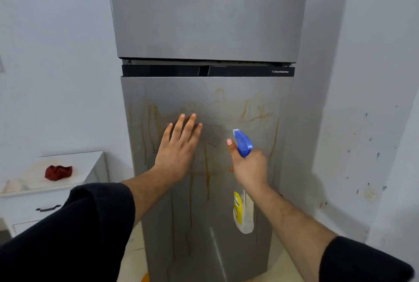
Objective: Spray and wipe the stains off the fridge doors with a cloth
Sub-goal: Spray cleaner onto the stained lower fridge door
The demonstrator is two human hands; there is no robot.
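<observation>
Orange-brown stains [258,114]: runny streaks on the lower grey metal fridge door [226,225], some high near the door's top, some as long drips running down.
Upper grey fridge door [204,14]: looks clean from here.
Right hand [249,168]: grip closed around the neck of the clear spray bottle with blue trigger head and yellow label [243,143]; one finger stretched out by the trigger.
Bottle's long line: up and down, body hanging low under the hand, nozzle on top, aimed at the door and a bit to the left.
Way to the stains from the nozzle: straight ahead, very near; streaks above, left and right of it.
Left hand [179,145]: open and flat, fingers spread, holding nothing, seems pressed on the lower door just left of the bottle.
Dark red crumpled cloth [58,172]: on the white counter [90,161] with a drawer, far off to the left, away from both hands.
Nearer hand to the cloth: left one, and free.
Likely next: squeeze spray on the streaks, then reach left for the cloth.
</observation>
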